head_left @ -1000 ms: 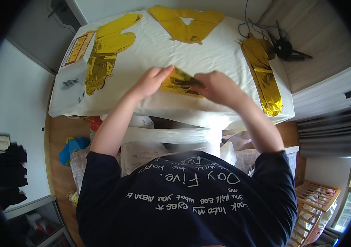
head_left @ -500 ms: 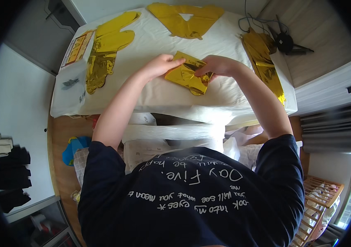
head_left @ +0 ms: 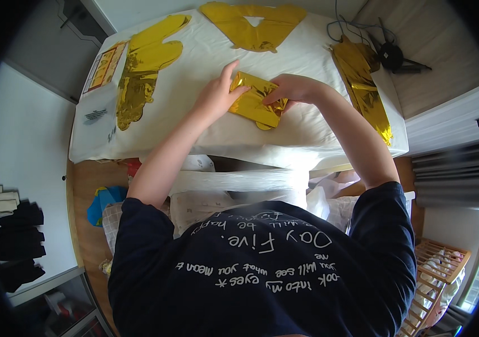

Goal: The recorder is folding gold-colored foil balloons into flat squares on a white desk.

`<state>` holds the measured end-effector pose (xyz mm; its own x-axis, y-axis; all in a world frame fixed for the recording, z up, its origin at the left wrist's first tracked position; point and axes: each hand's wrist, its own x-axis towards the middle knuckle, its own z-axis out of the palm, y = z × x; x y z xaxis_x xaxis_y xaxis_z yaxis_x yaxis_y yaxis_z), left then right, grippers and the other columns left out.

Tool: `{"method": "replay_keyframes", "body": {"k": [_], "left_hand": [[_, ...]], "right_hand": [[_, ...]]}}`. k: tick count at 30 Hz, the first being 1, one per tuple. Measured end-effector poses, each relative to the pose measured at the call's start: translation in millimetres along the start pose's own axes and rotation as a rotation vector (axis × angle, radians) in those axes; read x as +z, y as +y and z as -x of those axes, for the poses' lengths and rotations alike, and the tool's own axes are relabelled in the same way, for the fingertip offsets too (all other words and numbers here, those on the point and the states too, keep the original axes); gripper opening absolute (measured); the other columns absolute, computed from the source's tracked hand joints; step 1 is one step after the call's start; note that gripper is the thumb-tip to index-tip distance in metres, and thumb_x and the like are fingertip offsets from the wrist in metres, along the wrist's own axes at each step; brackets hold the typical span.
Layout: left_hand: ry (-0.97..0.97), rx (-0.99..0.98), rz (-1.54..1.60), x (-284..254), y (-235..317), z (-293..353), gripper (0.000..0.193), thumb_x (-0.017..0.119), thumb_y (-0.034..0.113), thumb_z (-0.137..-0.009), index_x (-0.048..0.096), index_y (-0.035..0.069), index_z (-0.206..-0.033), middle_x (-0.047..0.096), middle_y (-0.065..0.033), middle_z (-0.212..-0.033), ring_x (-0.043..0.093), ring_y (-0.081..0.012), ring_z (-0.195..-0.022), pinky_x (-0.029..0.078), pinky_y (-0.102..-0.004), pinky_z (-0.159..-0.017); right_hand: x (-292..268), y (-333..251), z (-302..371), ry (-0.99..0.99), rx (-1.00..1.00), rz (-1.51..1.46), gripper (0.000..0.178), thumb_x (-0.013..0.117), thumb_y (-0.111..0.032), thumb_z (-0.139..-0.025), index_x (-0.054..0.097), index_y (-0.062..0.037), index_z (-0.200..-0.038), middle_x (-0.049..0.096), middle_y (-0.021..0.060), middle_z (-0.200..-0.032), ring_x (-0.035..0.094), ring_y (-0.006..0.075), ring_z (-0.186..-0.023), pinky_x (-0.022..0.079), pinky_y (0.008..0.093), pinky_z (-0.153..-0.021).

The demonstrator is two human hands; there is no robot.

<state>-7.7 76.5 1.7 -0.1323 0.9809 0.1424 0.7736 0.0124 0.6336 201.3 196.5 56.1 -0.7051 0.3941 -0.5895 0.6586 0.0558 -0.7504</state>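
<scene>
A flat gold foil balloon [head_left: 255,106], folded into a small packet with a rounded bit poking out at its near edge, is between my hands just above the bed. My right hand [head_left: 298,90] pinches its right side, thumb on top and the other fingers mostly hidden beneath. On the left edge, my left hand [head_left: 217,96] has its thumb laid over the foil while the index finger points up and away from it; its remaining fingers are hidden.
Other flat gold foil balloons lie around: a number-like one [head_left: 144,73] left, a triangular one [head_left: 255,28] at the back, a crumpled one [head_left: 360,84] right. A clear plastic bag [head_left: 96,121] and printed sheet [head_left: 104,67] lie left. A black router-like device [head_left: 391,56] with cables stands right.
My left hand has slid down the packet's left edge toward me, and its index finger has lifted off. The packet has shifted slightly; my right hand keeps its pinch.
</scene>
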Motion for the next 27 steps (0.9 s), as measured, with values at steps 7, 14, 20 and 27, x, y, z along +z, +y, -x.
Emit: {"method": "replay_keyframes", "body": {"k": [7, 14, 20, 27], "left_hand": [[0.227, 0.359, -0.506, 9.9, 2.9, 8.9, 0.059, 0.071, 0.031, -0.096, 0.049, 0.014, -0.148, 0.060, -0.0128, -0.130, 0.067, -0.0294, -0.109, 0.056, -0.0405, -0.090], [-0.155, 0.644, -0.300, 33.2, -4.2, 3.1, 0.080, 0.056, 0.044, -0.103, 0.021, 0.008, -0.164, 0.025, -0.0149, -0.170, 0.022, -0.0323, -0.157, 0.023, -0.0466, -0.128], [-0.295, 0.543, -0.370, 29.2, 4.6, 1.4, 0.080, 0.046, 0.052, -0.106, 0.015, 0.008, -0.166, 0.020, -0.0143, -0.172, 0.018, -0.0290, -0.159, 0.016, -0.0473, -0.130], [-0.328, 0.538, -0.438, 29.6, 3.7, 0.0, 0.081, 0.047, 0.054, -0.105, 0.017, 0.009, -0.166, 0.023, -0.0147, -0.171, 0.019, -0.0277, -0.159, 0.015, -0.0511, -0.129]], "right_hand": [[0.8, 1.1, -0.7, 0.049, -0.012, 0.061, 0.051, 0.079, -0.019, -0.088, 0.062, 0.0038, -0.131, 0.071, 0.0158, -0.119, 0.072, 0.0226, -0.106, 0.064, 0.0337, -0.082], [3.2, 1.0, -0.7, 0.060, -0.060, 0.132, 0.056, 0.081, -0.021, -0.082, 0.062, 0.0005, -0.131, 0.070, 0.0147, -0.121, 0.071, 0.0246, -0.105, 0.064, 0.0349, -0.081], [10.6, 11.3, 7.3, 0.225, -0.064, 0.058, 0.069, 0.083, -0.020, -0.082, 0.052, -0.0042, -0.141, 0.063, 0.0178, -0.127, 0.070, 0.0254, -0.106, 0.063, 0.0336, -0.082], [19.2, 34.3, 41.4, 0.505, -0.127, 0.008, 0.066, 0.081, -0.017, -0.088, 0.048, 0.0024, -0.142, 0.065, 0.0170, -0.115, 0.073, 0.0220, -0.094, 0.064, 0.0298, -0.078]]}}
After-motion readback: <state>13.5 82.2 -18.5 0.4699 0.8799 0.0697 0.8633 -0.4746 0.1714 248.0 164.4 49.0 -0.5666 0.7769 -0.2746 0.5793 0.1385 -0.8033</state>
